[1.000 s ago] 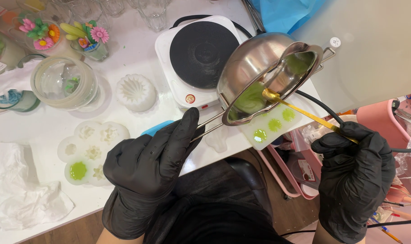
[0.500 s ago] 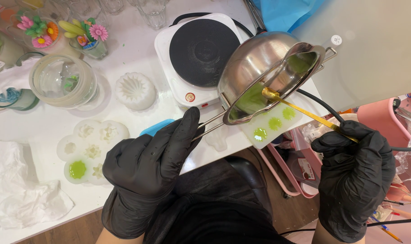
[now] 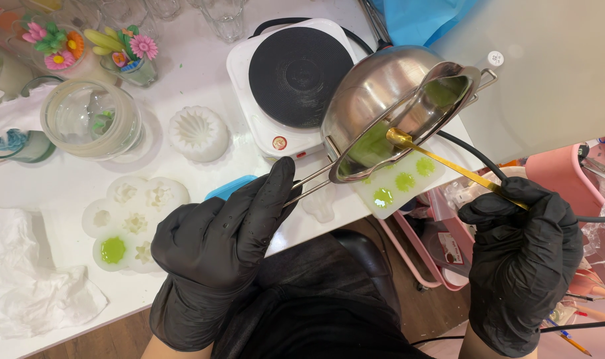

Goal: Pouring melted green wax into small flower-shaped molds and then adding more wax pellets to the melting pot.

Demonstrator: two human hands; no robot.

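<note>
My left hand (image 3: pixel 216 249), in a black glove, grips the wire handle of a steel melting pot (image 3: pixel 382 86). The pot is tilted over a white silicone mould (image 3: pixel 399 183) at the table's near edge and holds green liquid wax. Several of that mould's cavities are filled with green. My right hand (image 3: pixel 522 256), also gloved in black, holds a gold spoon (image 3: pixel 449 165) whose bowl rests at the pot's rim, just above the mould.
A white electric hot plate (image 3: pixel 286 73) sits behind the pot. To the left lie a flower-shaped mould (image 3: pixel 126 223) with one green cavity, a white fluted mould (image 3: pixel 197 135), a glass jar (image 3: pixel 93 119), flower candles (image 3: pixel 119 53) and crumpled paper towel (image 3: pixel 29 292). A pink cart (image 3: pixel 449 259) stands below right.
Almost nothing has moved; the pot stays tilted over the mould with the spoon at its rim. The view has shifted very slightly.
</note>
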